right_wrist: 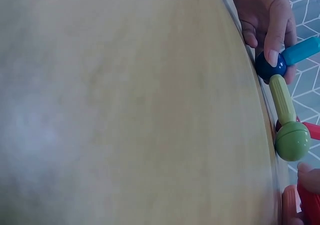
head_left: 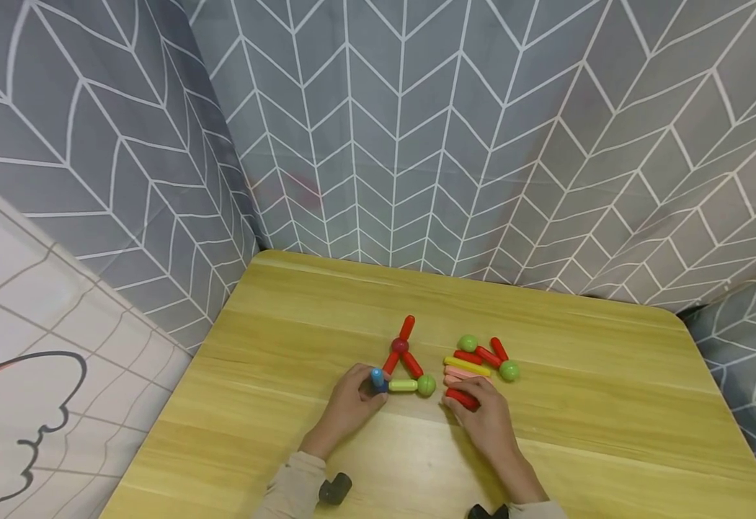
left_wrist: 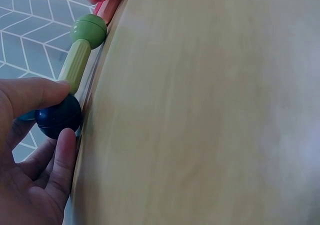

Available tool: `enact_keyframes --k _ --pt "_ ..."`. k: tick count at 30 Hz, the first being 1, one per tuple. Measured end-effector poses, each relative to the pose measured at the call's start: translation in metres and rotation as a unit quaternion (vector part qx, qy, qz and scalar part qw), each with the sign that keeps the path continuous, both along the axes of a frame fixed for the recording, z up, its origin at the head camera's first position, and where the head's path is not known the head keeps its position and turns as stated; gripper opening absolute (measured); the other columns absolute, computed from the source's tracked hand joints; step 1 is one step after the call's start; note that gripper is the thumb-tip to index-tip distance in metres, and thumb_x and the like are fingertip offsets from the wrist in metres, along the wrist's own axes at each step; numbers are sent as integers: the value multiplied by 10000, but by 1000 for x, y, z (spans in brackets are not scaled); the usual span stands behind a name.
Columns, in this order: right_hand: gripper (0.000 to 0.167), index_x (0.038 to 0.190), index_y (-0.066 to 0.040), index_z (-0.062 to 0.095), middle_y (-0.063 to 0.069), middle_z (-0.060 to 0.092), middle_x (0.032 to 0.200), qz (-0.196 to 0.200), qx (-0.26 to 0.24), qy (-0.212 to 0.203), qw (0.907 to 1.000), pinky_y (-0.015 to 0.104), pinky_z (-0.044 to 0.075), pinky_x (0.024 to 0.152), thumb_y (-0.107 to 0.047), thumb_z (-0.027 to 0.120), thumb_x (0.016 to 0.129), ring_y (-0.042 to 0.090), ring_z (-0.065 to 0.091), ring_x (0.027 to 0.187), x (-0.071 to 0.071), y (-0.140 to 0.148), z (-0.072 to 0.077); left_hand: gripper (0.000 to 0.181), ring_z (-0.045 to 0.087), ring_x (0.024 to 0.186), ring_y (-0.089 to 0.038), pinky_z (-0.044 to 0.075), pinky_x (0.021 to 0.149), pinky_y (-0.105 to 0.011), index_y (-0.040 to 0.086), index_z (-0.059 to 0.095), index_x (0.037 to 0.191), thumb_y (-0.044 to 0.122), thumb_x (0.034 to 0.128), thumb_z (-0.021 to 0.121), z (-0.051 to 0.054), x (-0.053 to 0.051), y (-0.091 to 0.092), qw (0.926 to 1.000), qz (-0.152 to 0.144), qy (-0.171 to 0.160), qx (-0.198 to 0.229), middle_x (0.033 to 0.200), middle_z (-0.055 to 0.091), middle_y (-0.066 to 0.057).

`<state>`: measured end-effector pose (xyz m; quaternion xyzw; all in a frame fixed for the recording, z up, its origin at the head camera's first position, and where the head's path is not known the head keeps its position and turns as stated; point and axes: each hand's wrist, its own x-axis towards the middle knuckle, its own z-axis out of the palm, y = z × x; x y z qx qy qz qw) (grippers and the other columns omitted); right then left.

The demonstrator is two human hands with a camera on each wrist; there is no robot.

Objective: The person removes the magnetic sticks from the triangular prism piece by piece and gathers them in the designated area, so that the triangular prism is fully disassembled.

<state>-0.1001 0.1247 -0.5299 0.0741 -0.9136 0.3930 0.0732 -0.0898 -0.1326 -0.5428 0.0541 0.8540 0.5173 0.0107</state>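
Observation:
At the table's middle, my left hand (head_left: 348, 404) grips a dark blue ball (left_wrist: 59, 116) between thumb and fingers. A light blue rod (right_wrist: 302, 50) sticks up from that ball. From its side a yellow-green rod (head_left: 403, 386) runs right to a green ball (head_left: 426, 385). My right hand (head_left: 489, 418) pinches a red rod (head_left: 462, 398) at the near end of a row of loose rods. Just beyond the left hand lies a dark red ball (head_left: 400, 347) with three red rods spreading from it; one rod ends near the green ball, but contact is unclear.
Beside the right hand are a yellow rod (head_left: 467, 366), pink rods (head_left: 460, 373) and another red rod (head_left: 468, 357). Farther right, two green balls, one nearer (head_left: 510, 370) and one farther (head_left: 468, 343), lie with red rods. A patterned grey curtain (head_left: 378, 144) hangs behind the wooden table (head_left: 611, 404).

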Motion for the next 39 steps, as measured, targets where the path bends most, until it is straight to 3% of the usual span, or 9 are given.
enact_keyframes --k 6,17,25,33,39 --pt "289 1027 -98 795 -17 675 950 -4 72 -243 9997 240 496 818 -129 880 752 169 644 950 0 2 -2 245 599 966 -167 518 731 -166 142 712 1102 67 873 757 -1 0 0 10000 17 -41 7 1135 635 -51" --pt "252 948 -72 800 -13 570 886 210 527 273 9980 213 368 665 -137 893 723 109 467 837 2 4 -8 244 599 969 -168 518 725 -165 143 711 1101 64 875 753 -1 0 0 10000 29 -42 -5 1138 636 -55" --pt "271 954 -73 805 -22 583 848 240 693 688 9949 221 384 658 -130 900 706 108 475 821 1 4 -10 265 590 944 -135 525 718 -168 142 711 1119 93 866 770 -1 2 0 10000 20 27 4 1123 637 -40" --pt "282 957 -84 812 -16 582 838 139 765 1001 9919 223 368 647 -118 907 693 103 460 808 2 4 -12 484 597 941 -128 524 739 -186 163 611 1339 158 880 766 0 2 0 9999 92 -118 -29 1114 632 -36" --pt "287 973 -94 813 -20 588 842 105 844 918 9921 233 374 654 -127 904 703 111 464 818 1 4 -10 425 613 1045 -183 516 839 -316 139 614 1317 248 923 727 0 -2 4 9989 363 -211 -184 1128 664 -23"
